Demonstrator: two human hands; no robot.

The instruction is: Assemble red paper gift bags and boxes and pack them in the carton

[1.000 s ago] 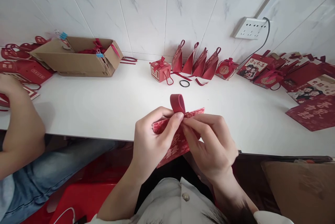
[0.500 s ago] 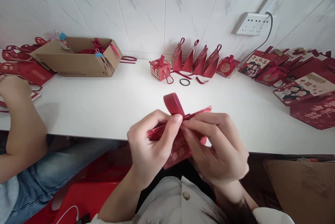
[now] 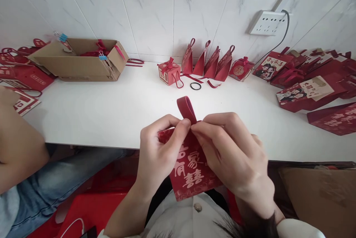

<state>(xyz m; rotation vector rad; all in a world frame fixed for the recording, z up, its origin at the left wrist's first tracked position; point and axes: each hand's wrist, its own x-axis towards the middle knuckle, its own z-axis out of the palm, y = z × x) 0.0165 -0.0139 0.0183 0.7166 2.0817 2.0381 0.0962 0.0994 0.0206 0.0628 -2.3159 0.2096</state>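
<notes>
A red paper box (image 3: 191,171) with pale Chinese characters hangs between my hands, its printed face turned toward me. From its top edge rises a loop of dark red ribbon (image 3: 185,108). My left hand (image 3: 161,149) grips the box's upper left part, thumb pressed at the base of the loop. Fingertips of my right hand (image 3: 233,149) are pinched at the same spot, touching the ribbon base, and the palm covers the box's right side. The exact fold or knot under the fingertips is hidden.
On the white table (image 3: 111,115), a cardboard box (image 3: 86,69) stands back left, a small red box (image 3: 169,72) and triangular red boxes (image 3: 224,63) by the wall. A black ring (image 3: 195,86) lies before them. More red boxes sit right. Another person's arm (image 3: 20,134) is at left.
The red box has tipped so its printed face now shows toward me and hangs lower. My right hand has turned slightly with it. The other person's arm has shifted left.
</notes>
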